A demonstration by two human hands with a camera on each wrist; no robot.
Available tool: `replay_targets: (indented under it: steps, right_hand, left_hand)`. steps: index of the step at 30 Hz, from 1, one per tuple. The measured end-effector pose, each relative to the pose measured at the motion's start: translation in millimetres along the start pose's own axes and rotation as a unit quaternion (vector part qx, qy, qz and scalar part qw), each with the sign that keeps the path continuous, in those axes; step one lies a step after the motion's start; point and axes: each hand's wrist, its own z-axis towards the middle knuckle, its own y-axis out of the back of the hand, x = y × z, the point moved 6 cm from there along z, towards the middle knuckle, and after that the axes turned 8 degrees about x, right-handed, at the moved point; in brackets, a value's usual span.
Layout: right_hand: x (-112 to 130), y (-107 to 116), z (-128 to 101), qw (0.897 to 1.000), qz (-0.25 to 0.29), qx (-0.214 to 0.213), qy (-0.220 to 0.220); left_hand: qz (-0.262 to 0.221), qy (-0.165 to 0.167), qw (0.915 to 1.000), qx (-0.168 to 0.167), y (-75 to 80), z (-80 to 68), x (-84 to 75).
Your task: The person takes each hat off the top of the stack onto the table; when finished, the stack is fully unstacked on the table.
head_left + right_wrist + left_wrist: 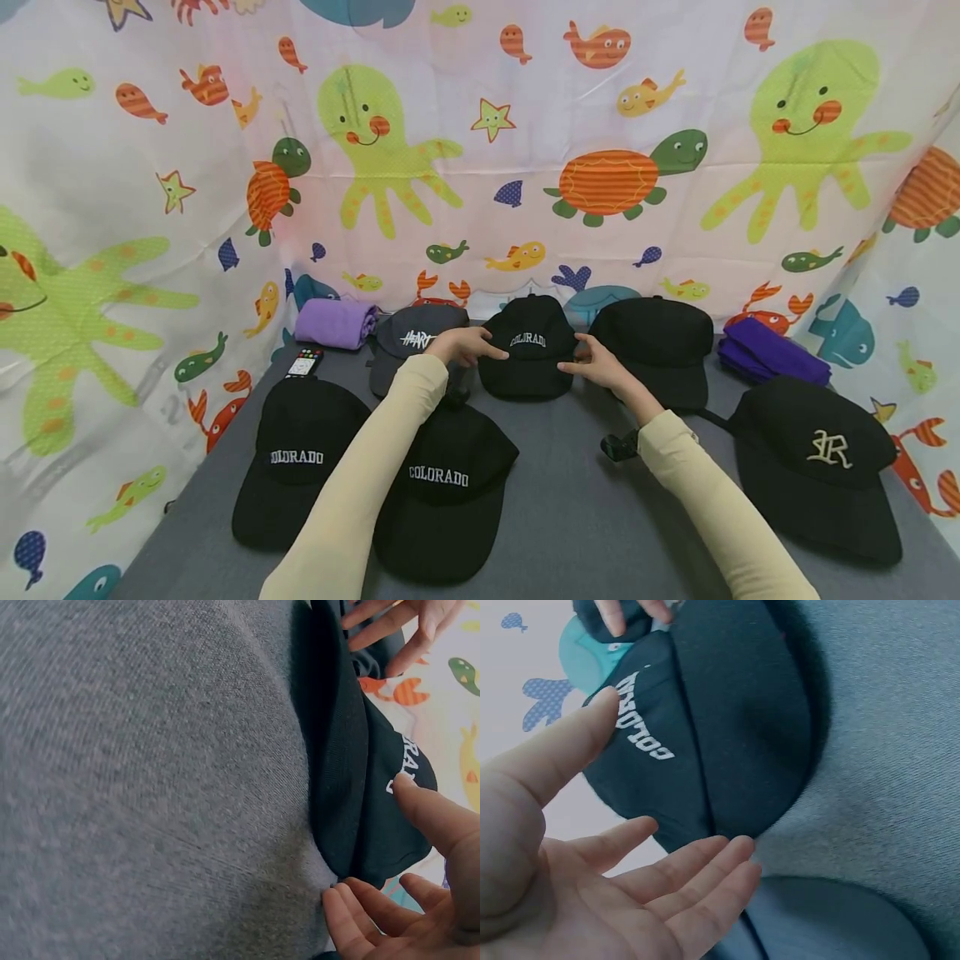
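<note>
A black cap with white COLORADO lettering [527,362] sits upright at the back middle, its brim toward me. My left hand [467,343] is at the cap's left side, fingers extended. On the other side, my right hand [600,365] has its thumb and fingers spread beside the cap's edge. In the left wrist view the left hand [615,877] is palm up, with fingertips close to the cap [739,712]. The right wrist view has the right hand [420,900] by the brim; whether the fingertips touch it I cannot tell.
Two more black COLORADO caps [442,517] lie front left. A dark grey cap [390,337] and a plain black cap [652,333] flank the middle one. Farther right is a black cap with a gold monogram [817,492]. Folded lilac cloth [333,322], purple cloth [772,350] and a remote [303,364] lie behind.
</note>
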Motion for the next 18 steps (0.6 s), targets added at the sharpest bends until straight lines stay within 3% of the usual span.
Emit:
replay_targets:
  steps: [2,5,8,10,13,18]
  right_hand:
    - [-0.3,-0.7,0.6,1.000,0.004,-0.002,0.003]
    - [-0.3,-2.0,1.7,1.000,0.014,-0.007,0.008]
    - [-0.9,-2.9,2.6,1.000,0.024,-0.016,0.009]
    - [-2.9,-2.9,4.2,0.999,0.033,-0.026,0.007]
    - [-6.6,-2.4,6.4,0.998,0.052,-0.041,0.002]
    - [-11.0,-2.5,8.1,0.994,0.097,-0.055,-0.003]
  left_hand:
    - [0.002,0.012,0.9999,-0.007,13.1,71.5,35.4]
    - [-0.002,0.021,0.9996,-0.018,27.4,155.2,76.0]
    - [-0.022,0.018,0.9992,-0.028,14.4,106.2,50.4]
    - [-0.030,0.015,0.9986,-0.041,9.7,87.6,40.1]
    - [-0.052,0.020,0.9969,-0.055,6.1,76.0,35.0]
    - [-0.061,0.030,0.9948,-0.076,4.4,72.9,35.8]
